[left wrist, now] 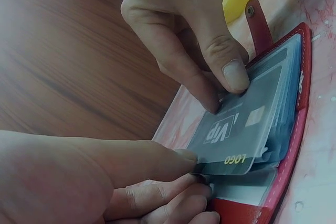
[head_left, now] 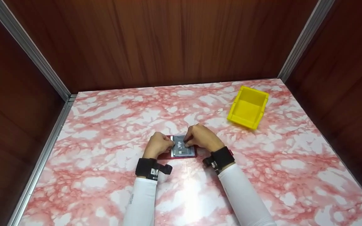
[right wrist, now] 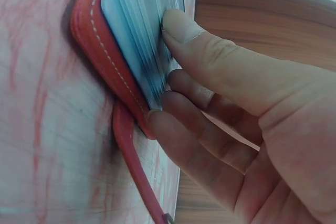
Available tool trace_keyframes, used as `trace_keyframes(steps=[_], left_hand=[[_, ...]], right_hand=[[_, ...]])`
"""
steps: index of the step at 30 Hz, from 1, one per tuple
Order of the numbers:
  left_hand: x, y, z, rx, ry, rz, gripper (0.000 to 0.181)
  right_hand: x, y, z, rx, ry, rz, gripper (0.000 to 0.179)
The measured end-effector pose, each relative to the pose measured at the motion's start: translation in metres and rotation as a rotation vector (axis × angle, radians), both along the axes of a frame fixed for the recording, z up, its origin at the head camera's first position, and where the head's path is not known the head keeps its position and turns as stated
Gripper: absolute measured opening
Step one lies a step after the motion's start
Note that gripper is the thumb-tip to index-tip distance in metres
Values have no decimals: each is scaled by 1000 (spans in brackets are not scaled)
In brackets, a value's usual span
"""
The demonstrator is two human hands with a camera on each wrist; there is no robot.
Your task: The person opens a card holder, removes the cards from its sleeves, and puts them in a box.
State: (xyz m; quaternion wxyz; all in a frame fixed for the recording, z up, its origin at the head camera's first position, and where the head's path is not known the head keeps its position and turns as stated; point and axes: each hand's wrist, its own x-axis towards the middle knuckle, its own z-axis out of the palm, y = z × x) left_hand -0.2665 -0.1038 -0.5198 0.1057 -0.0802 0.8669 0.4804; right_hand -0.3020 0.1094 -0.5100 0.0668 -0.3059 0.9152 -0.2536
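A red card holder (left wrist: 305,72) with white stitching lies opened on the table, its clear plastic sleeves (right wrist: 137,19) stacked inside. A grey card (left wrist: 236,129) marked "Vip" and "LOGO" lies on the sleeve stack, seemingly partly inside the top sleeve. At the card's near-left end, my left hand (head_left: 158,145) pinches its edge, thumb on top and fingers curled beneath. My right hand (head_left: 203,137) holds the holder's sleeves at the other side, thumb pressing over the card and fingers curled at the edge. Exactly which layers each hand grips is partly hidden.
Behind and to the right stands a yellow bin (head_left: 248,108). The holder's red strap (right wrist: 137,169) with a snap sticks out onto the marbled table (head_left: 105,116). Brown wood-patterned panels (head_left: 168,44) enclose the back and sides.
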Motion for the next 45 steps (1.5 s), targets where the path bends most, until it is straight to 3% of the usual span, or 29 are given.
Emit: trace_keyframes(steps=[13, 24, 30, 40, 45], left_hand=[[1, 1, 1, -115, 28, -25, 11], [1, 0, 0, -96, 34, -20, 13], [0, -1, -1, -28, 4, -6, 10], [-2, -3, -2, 196, -55, 69, 6], [-3, -4, -2, 267, -67, 92, 10]], right_hand=[[2, -2, 1, 27, 49, 7, 18], [2, 0, 0, 34, 36, 6, 19], [1, 0, -1, 38, 32, 14, 20], [-1, 3, 0, 36, -3, -1, 18], [0, 2, 1, 33, -17, -8, 17]])
